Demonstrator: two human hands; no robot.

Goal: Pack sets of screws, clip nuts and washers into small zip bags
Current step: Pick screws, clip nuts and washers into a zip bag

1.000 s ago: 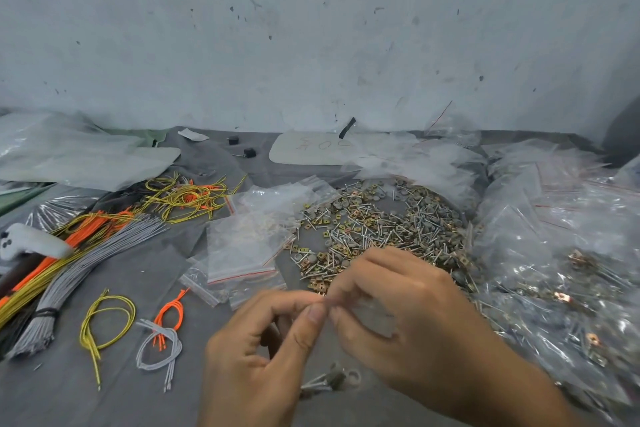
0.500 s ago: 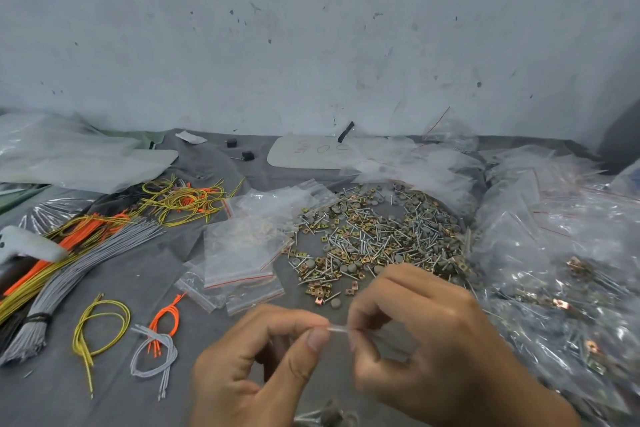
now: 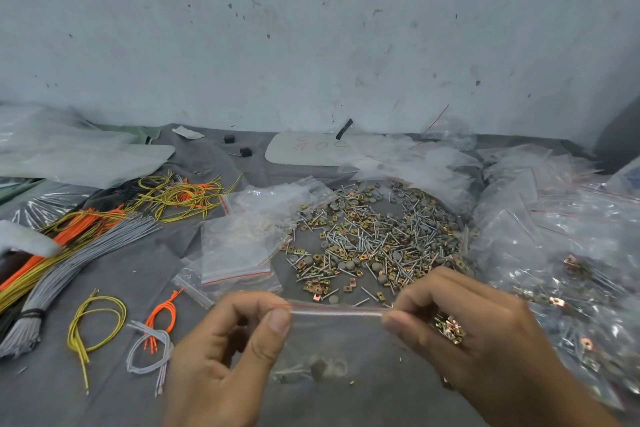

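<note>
**Item: bag (image 3: 332,333), in hand.** Clear zip bag with a red line along the mouth. It is held up just in front of the pile (image 3: 374,239), nearer the person, with the mouth level and uppermost.

**Hands.** The left hand (image 3: 221,357) pinches the left end of the zip strip between thumb and forefinger. The right hand (image 3: 478,333) pinches the right end the same way. The strip is pulled taut between them, probably to press the seal shut or check it. The load hangs at the bottom, clear of the zip.

**Contents.** A few parts (image 3: 311,369) lie in the lower corner. One looks like a round grey washer. The count and any screws cannot be made out through the plastic.

**Also in right hand.** Clip nuts (image 3: 448,328), brass-coloured, sit against the curled lower fingers, likely kept for the next set. How many is unclear.

**Stock.**
- The pile is mixed screws, clip nuts and washers, loose on the surface (image 3: 138,274).
- Empty bags (image 3: 235,250) are stacked left of the pile, within reach.
- Packed bags (image 3: 571,253) are heaped right of the pile. Their far edge is cut off by the frame.
- Wires (image 3: 69,270), grey, orange and yellow, lie well left of the pile. They are not part of this job.

**Not visible.** Both wrists run out of the frame. Whether the zip is fully sealed cannot be told.
</note>
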